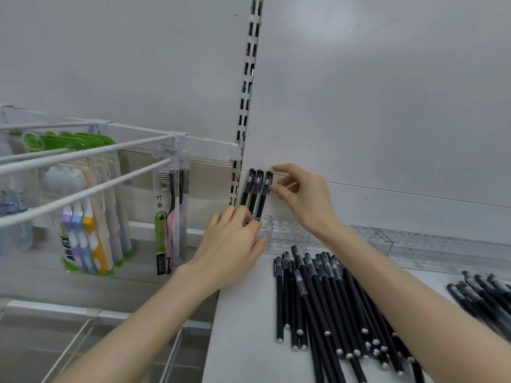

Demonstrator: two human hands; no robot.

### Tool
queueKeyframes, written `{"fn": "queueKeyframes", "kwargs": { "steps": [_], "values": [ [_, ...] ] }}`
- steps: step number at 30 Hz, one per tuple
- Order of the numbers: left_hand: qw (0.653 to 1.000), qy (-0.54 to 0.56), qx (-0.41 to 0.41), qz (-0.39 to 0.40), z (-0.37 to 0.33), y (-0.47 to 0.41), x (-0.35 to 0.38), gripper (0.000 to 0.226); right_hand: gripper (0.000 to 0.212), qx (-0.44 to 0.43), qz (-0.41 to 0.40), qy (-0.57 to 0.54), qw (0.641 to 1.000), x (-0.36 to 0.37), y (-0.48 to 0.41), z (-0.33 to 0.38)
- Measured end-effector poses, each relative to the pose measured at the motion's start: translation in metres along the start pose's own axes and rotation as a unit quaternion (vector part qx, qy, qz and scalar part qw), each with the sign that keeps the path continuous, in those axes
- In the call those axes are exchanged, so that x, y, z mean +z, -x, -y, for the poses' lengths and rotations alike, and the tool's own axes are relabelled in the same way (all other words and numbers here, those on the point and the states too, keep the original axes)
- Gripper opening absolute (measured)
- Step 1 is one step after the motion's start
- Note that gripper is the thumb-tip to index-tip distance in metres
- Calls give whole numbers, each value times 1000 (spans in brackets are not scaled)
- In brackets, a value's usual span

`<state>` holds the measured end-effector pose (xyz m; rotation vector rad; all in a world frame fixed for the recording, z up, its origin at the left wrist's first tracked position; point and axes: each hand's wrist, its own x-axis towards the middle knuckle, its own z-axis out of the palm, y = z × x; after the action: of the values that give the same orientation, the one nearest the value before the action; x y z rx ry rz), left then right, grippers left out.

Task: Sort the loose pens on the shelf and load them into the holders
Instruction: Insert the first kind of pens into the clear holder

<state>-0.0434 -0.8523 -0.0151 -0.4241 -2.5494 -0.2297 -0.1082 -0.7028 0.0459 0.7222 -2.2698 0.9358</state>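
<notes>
Far left, toothbrush packs (88,230) hang from wire hooks, clear of the work. The shelf (243,341) begins to the right of them, and its left edge runs just under the left forearm, so there is little bare surface on that side.

The left hand (235,244) sits at the shelf's back left corner, fingers curled round the lower ends of three upright pens (255,192). Their long axes run nearly vertical, leaning a little right to left, caps up against the back wall. The feet are hidden behind the fingers, so I cannot tell whether they are seated.

Just right of the caps, the right hand (301,194) pinches the top of the rightmost pen between thumb and finger. It is the nearer hand for pressing down. The clear holder (287,233) lies directly below it and runs rightward along the back wall — that is the open room for more pens.

In front, the loose pens (326,299) lie flat, axes pointing roughly away from the person, under the right forearm. A second heap (484,294) lies well apart at the right edge. Both piles look unloaded, so the task is likely in its early stage.
</notes>
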Motion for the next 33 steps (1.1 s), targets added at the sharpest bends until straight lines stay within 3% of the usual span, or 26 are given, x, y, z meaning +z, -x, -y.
{"fn": "queueKeyframes", "kwargs": {
  "steps": [4,8,16,21,27,33],
  "values": [
    [1000,2,-22,16,-17,1,-9,40,16,4,12,28,1000,-19,17,1],
    [994,55,-70,59,-49,16,-22,34,18,15,55,36,998,-47,47,-5],
    [972,61,-198,107,-124,50,-15,60,21,-8,188,50,981,-96,119,-37],
    [935,147,-309,98,-136,49,-10,65,34,-9,223,59,973,-94,138,-48],
    [899,246,-346,103,-129,37,-19,27,35,-11,220,56,974,-95,139,-51],
    [884,272,-366,104,-120,37,-23,24,36,-2,232,35,972,-97,138,-52]
  ]
}}
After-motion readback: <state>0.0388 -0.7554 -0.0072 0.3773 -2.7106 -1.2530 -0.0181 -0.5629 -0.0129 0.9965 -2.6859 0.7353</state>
